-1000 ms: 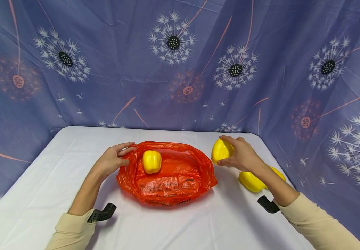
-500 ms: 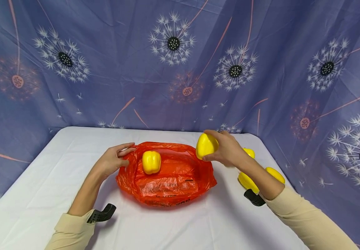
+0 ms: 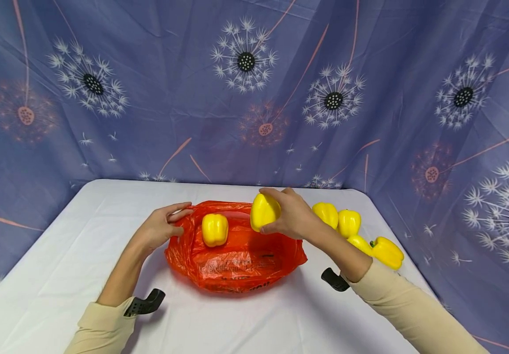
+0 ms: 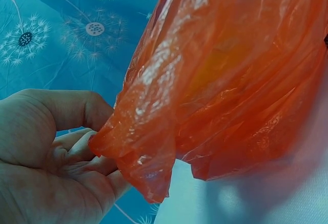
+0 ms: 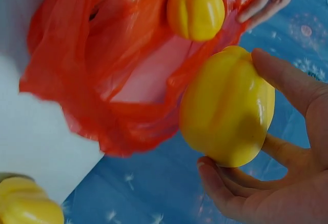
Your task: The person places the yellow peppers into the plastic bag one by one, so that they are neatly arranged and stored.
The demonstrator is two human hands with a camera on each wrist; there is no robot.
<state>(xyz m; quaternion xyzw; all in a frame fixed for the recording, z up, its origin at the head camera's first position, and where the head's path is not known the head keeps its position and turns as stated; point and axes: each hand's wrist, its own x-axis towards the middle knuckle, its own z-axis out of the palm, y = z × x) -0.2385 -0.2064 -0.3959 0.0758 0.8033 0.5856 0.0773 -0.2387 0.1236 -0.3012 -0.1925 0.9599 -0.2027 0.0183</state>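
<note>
A red plastic bag point(image 3: 237, 253) lies spread open on the table, with one yellow bell pepper point(image 3: 214, 229) inside toward its left. At the bag's left rim my left hand point(image 3: 160, 227) pinches the thin plastic between thumb and fingers. In the left wrist view a corner of the bag point(image 4: 148, 147) hangs by those fingers. My right hand point(image 3: 293, 216) grips a second yellow bell pepper point(image 3: 264, 212) above the bag's right half. The right wrist view has this held pepper point(image 5: 228, 108) between thumb and fingertips, apart from the one in the bag point(image 5: 196, 10).
Several more yellow bell peppers point(image 3: 349, 223) lie at the table's right, partly behind the right forearm. A white cloth point(image 3: 219, 324) covers the table. A blue dandelion-print curtain point(image 3: 170, 98) stands behind and at the sides. Each wrist wears a black mount point(image 3: 146, 302).
My right hand has carried its bell pepper leftward, from beside the bag to above it. More peppers at the right have come into sight. My left hand stays at the rim.
</note>
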